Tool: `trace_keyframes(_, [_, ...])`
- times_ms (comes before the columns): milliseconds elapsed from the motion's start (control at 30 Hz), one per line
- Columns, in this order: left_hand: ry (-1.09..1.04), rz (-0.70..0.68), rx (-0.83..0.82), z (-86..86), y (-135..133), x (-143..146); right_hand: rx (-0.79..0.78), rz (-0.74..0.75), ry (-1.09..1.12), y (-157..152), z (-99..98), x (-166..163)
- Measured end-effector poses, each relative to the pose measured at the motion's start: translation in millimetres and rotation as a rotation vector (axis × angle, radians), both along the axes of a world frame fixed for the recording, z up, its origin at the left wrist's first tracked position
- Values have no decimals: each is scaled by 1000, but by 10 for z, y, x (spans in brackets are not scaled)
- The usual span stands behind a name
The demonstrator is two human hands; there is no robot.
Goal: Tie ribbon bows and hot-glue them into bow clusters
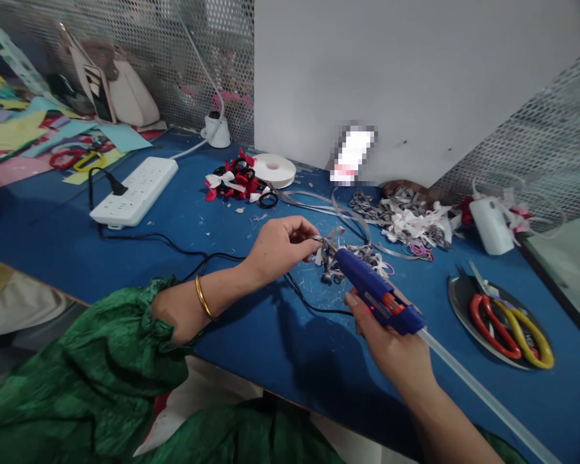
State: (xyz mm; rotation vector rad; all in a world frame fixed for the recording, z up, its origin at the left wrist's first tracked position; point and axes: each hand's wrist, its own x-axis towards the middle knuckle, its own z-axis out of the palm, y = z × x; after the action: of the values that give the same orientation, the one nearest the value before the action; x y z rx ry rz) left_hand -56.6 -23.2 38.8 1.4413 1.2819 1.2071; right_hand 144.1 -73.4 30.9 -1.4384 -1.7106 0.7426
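My right hand [391, 348] grips a blue hot glue gun [367, 283] with a long clear glue stick [483, 390] out of its back end. The gun's tip points up and left, close to the fingers of my left hand [283, 248]. That hand is pinched on a small grey ribbon bow [336, 234], and the tip seems to meet the bow; exact contact is too small to tell. Beneath lies a small pile of grey and white ribbon bows [328, 274], partly hidden by the gun.
A white power strip [138, 190] stands at left, with black cable [169, 241] running across the blue table. Red and white bows [229, 180], a ribbon spool [273, 171] and a larger bow heap [410, 216] lie farther back. Scissors [495, 325] rest on a dark plate [457, 299] at right.
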Motion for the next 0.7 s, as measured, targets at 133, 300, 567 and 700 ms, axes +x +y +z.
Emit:
trace_keyframes(133, [3, -12, -9, -3, -3, -2, 17, 47, -10, 12, -10, 24])
trace_keyframes(300, [-58, 5, -38, -14, 6, -3, 47, -77, 111, -16, -54, -3])
trace_keyframes(567, [-63, 21, -66, -47, 28, -3, 101, 54, 213, -19, -38, 102])
trace_keyframes(700, [-82, 31, -84, -32, 27, 7, 139, 71, 347, -4, -39, 121])
